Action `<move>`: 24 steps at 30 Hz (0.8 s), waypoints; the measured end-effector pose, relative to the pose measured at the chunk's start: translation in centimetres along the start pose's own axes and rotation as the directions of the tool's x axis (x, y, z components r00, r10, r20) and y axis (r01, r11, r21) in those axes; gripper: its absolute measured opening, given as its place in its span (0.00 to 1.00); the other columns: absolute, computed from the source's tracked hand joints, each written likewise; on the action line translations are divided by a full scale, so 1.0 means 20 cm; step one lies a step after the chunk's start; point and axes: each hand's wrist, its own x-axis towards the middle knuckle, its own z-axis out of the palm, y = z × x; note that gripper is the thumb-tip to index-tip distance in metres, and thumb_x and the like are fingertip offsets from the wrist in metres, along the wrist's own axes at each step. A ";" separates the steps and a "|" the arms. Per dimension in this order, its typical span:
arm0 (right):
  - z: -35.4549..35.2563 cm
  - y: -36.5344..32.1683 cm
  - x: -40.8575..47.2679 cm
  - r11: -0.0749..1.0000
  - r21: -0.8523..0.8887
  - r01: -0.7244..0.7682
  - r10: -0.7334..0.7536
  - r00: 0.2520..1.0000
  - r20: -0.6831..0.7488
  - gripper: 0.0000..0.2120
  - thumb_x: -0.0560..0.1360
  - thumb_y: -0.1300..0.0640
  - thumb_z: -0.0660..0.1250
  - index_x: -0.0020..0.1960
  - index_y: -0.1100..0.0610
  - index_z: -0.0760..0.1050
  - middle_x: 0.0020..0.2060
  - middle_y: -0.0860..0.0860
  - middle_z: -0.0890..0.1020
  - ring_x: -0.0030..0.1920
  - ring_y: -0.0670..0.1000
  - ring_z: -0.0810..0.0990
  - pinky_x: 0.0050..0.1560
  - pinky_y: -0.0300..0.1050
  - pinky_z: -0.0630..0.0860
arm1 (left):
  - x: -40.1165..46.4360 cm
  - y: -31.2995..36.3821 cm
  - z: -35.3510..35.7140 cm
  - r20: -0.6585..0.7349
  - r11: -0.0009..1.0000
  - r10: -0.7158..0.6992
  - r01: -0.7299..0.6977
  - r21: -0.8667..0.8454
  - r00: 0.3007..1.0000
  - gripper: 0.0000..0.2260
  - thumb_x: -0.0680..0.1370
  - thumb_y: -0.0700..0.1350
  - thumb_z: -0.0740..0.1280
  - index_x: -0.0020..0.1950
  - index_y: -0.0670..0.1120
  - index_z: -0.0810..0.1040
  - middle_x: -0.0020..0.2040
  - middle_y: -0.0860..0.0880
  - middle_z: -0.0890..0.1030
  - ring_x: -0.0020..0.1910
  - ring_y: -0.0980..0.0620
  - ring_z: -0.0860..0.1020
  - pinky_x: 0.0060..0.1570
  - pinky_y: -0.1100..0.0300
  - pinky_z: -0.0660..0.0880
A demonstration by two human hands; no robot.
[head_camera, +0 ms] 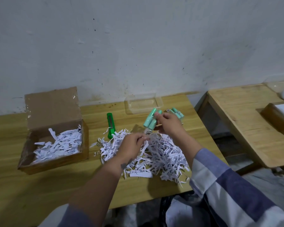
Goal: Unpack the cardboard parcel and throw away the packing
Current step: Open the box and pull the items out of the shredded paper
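An open cardboard box (pixel 39 163) stands at the left of the wooden table, its flap up and shredded white paper inside. A big heap of shredded paper (pixel 161 154) lies on the table in front of me. My right hand (pixel 168 122) holds a pack of mint-green rolls (pixel 150 121) above the heap. My left hand (pixel 132 145) is just below it, fingers pinched on a thin clear wrap or strip at the pack's lower end. More green rolls (pixel 177 113) lie behind my right hand.
A green box cutter (pixel 110 123) lies between box and heap. A clear plastic tray (pixel 143 104) sits by the wall. A second wooden table (pixel 246 122) stands to the right across a gap, carrying a brown holder with white paper (pixel 280 118).
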 end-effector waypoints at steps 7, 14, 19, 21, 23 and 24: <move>-0.19 0.02 0.05 0.987 0.047 -0.153 0.154 0.988 -0.010 0.10 0.81 0.52 0.58 0.53 0.59 0.71 0.46 0.59 0.79 0.40 0.57 0.81 0.34 0.50 0.81 | 0.01 0.03 0.01 0.211 0.742 0.096 -0.211 0.636 0.973 0.20 0.76 0.58 0.64 0.68 0.63 0.70 0.74 0.52 0.60 0.70 0.48 0.55 0.67 0.49 0.51; -0.46 0.11 0.18 0.970 0.017 -0.242 0.242 0.959 -0.150 0.04 0.77 0.60 0.63 0.51 0.59 0.72 0.45 0.58 0.76 0.38 0.53 0.77 0.34 0.46 0.76 | 0.16 0.15 0.06 0.143 0.688 0.189 -0.235 0.687 0.972 0.19 0.77 0.60 0.60 0.67 0.60 0.71 0.73 0.50 0.58 0.70 0.46 0.56 0.65 0.50 0.55; -0.56 0.18 0.40 0.959 -0.124 -0.257 0.194 0.905 -0.378 0.04 0.72 0.58 0.69 0.45 0.58 0.78 0.45 0.58 0.80 0.43 0.57 0.81 0.43 0.53 0.81 | 0.24 0.10 0.12 0.251 0.665 0.066 -0.230 0.710 0.966 0.24 0.78 0.63 0.56 0.73 0.59 0.63 0.75 0.53 0.61 0.73 0.48 0.57 0.70 0.48 0.53; -0.59 0.20 0.49 0.930 -0.251 -0.268 0.129 0.878 -0.461 0.12 0.72 0.54 0.69 0.53 0.58 0.79 0.48 0.57 0.82 0.48 0.58 0.82 0.51 0.55 0.80 | 0.24 0.07 0.14 0.275 0.667 0.043 -0.233 0.707 0.960 0.25 0.79 0.63 0.54 0.74 0.58 0.62 0.75 0.54 0.63 0.73 0.50 0.58 0.70 0.49 0.53; -0.61 0.21 0.55 0.909 -0.311 -0.276 0.077 0.848 -0.525 0.12 0.73 0.51 0.68 0.54 0.56 0.77 0.51 0.56 0.82 0.51 0.59 0.81 0.52 0.52 0.78 | 0.25 0.04 0.16 0.286 0.674 0.028 -0.229 0.702 0.958 0.26 0.79 0.64 0.53 0.75 0.57 0.61 0.75 0.55 0.63 0.74 0.51 0.58 0.71 0.50 0.52; -0.61 0.22 0.58 0.910 -0.305 -0.282 0.075 0.834 -0.546 0.10 0.73 0.50 0.68 0.51 0.55 0.76 0.51 0.56 0.82 0.52 0.59 0.80 0.52 0.51 0.78 | 0.26 0.03 0.16 0.290 0.675 0.023 -0.228 0.701 0.957 0.26 0.79 0.64 0.53 0.75 0.57 0.60 0.75 0.55 0.63 0.74 0.51 0.58 0.71 0.50 0.52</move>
